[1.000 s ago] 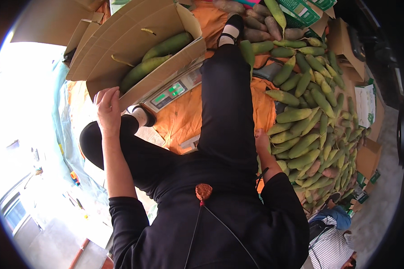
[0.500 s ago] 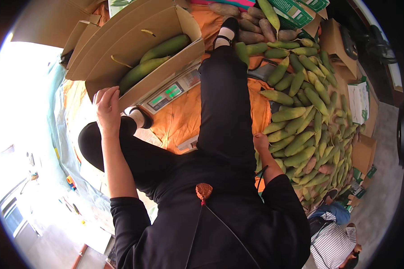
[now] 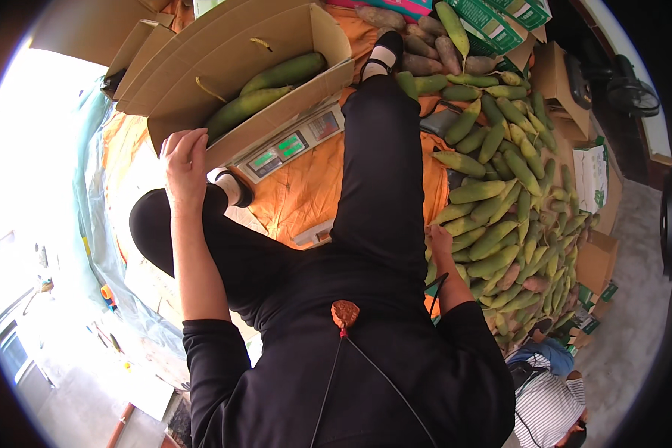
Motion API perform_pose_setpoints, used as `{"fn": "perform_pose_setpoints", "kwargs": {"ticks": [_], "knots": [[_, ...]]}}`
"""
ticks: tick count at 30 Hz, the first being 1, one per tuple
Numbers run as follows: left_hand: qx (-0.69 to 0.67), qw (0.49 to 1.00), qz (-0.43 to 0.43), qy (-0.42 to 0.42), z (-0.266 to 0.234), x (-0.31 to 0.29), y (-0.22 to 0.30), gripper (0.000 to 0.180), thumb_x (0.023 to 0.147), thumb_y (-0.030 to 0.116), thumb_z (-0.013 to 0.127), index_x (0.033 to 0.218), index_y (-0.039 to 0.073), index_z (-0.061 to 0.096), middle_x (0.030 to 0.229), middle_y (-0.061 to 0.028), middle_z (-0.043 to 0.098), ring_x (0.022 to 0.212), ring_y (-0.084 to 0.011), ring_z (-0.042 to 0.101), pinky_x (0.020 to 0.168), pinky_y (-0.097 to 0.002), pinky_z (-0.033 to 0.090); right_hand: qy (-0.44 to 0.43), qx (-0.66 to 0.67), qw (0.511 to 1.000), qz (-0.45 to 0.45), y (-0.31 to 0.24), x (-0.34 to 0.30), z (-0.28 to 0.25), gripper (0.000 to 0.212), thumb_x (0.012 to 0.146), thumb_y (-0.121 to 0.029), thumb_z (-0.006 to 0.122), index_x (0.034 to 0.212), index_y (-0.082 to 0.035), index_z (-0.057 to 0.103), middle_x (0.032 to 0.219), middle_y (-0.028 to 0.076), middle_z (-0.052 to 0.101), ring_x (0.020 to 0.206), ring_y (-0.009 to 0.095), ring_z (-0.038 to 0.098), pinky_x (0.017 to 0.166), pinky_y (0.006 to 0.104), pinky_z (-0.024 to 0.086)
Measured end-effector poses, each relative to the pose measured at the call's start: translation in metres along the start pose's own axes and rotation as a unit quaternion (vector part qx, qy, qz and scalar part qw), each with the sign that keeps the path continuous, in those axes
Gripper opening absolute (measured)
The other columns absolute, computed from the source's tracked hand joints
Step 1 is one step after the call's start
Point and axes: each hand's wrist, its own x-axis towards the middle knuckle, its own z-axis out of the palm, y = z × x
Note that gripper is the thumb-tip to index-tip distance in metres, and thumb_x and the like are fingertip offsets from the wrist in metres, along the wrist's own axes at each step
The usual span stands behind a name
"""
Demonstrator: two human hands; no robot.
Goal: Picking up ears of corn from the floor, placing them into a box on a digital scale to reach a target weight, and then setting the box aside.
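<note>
My left hand (image 3: 184,168) is at the near left corner of an open cardboard box (image 3: 287,93), its fingers bent and closed at the rim. Two long green radishes (image 3: 245,107) lie inside that box, which stands on a scale (image 3: 280,153) with lit green digits. Low beside my right thigh, my right hand (image 3: 440,245) is next to a big heap of green radishes (image 3: 493,235). Its fingers are mostly hidden, so I cannot tell whether it grips one.
Several reddish, soil-coated roots (image 3: 420,46) lie beyond the heap. Green and white cartons (image 3: 493,30) stand at the far right, with a white carton (image 3: 591,175) beside the heap. An orange sheet (image 3: 291,194) covers the floor. Another person (image 3: 549,399) is at lower right.
The view has shifted slightly. My left hand stays at the box corner, its fingers a little more bent over the rim. My right hand has turned slightly beside the radish heap.
</note>
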Motion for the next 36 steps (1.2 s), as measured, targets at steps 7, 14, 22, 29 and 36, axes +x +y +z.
{"fn": "perform_pose_setpoints", "kwargs": {"ticks": [7, 14, 22, 29, 36], "knots": [[-0.010, 1.000, 0.017, -0.018, 0.006, 0.003, -0.005, 0.010, 0.083, 0.005, 0.061, 0.090, 0.002, 0.067, 0.088, -0.0088, 0.061, 0.087, -0.0218, 0.058, 0.077, -0.0305, 0.046, 0.034, 0.020, 0.999, 0.027, -0.001, 0.025, -0.039, 0.025, 0.088, -0.019, 0.048, 0.080, -0.001, 0.062, 0.074, 0.004, 0.058, 0.066, 0.016, 0.052, 0.063, 0.0320, 0.042], [-0.006, 1.000, 0.015, -0.002, 0.004, 0.004, 0.001, 0.008, 0.079, 0.005, 0.063, 0.085, 0.003, 0.067, 0.083, -0.0094, 0.063, 0.083, -0.0261, 0.059, 0.075, -0.0354, 0.046, 0.044, 0.104, 0.988, -0.107, -0.150, -0.003, -0.021, 0.028, 0.094, -0.027, 0.047, 0.089, -0.004, 0.062, 0.094, 0.004, 0.060, 0.087, 0.017, 0.054, 0.072, 0.0383, 0.046], [0.001, 0.998, -0.019, -0.054, 0.000, 0.003, 0.005, 0.011, 0.082, 0.007, 0.060, 0.089, 0.002, 0.067, 0.088, -0.0094, 0.062, 0.089, -0.0245, 0.057, 0.079, -0.0337, 0.045, -0.145, 0.245, 0.873, -0.395, -0.353, -0.081, -0.016, 0.029, 0.096, -0.028, 0.045, 0.090, -0.002, 0.055, 0.111, 0.015, 0.058, 0.113, 0.024, 0.051, 0.086, 0.0514, 0.048], [-0.003, 0.999, -0.010, -0.049, 0.000, 0.003, 0.002, 0.010, 0.082, 0.006, 0.061, 0.089, 0.002, 0.067, 0.088, -0.0093, 0.062, 0.088, -0.0247, 0.058, 0.078, -0.0338, 0.045, -0.380, 0.339, 0.759, -0.405, -0.450, -0.107, 0.044, 0.030, 0.093, -0.032, 0.050, 0.098, -0.004, 0.062, 0.105, 0.011, 0.061, 0.105, 0.021, 0.056, 0.086, 0.0510, 0.048], [0.002, 0.999, 0.006, -0.035, 0.000, 0.005, 0.005, 0.009, 0.080, 0.006, 0.063, 0.087, 0.003, 0.067, 0.084, -0.0088, 0.062, 0.084, -0.0254, 0.058, 0.075, -0.0349, 0.046, -0.302, 0.089, 0.826, -0.467, -0.452, -0.133, 0.143, 0.037, 0.092, -0.038, 0.052, 0.108, -0.007, 0.063, 0.108, 0.004, 0.062, 0.101, 0.012, 0.057, 0.083, 0.0347, 0.049]]}}
